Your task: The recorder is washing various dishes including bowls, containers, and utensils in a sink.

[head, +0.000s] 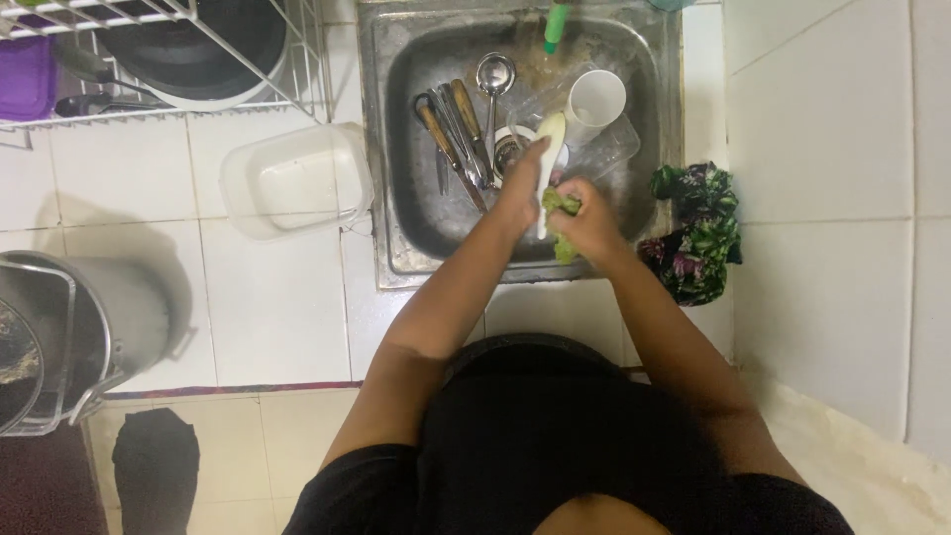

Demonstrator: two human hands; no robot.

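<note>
Over the steel sink (396,149), my left hand (522,186) holds a white plastic spoon (550,139) by its handle, bowl end pointing away. My right hand (584,220) grips a green scrubbing sponge (561,204) pressed against the spoon's handle. In the basin below lie a metal ladle (493,77), wooden-handled knives (451,134), a white cup (594,102) on its side and a clear container (609,149).
A white plastic tub (292,181) sits left of the sink on the tiled counter. A wire dish rack (168,50) with a dark pan stands at the back left. A patterned dark cloth (698,233) lies right of the sink. A large metal pot (69,332) is at the left edge.
</note>
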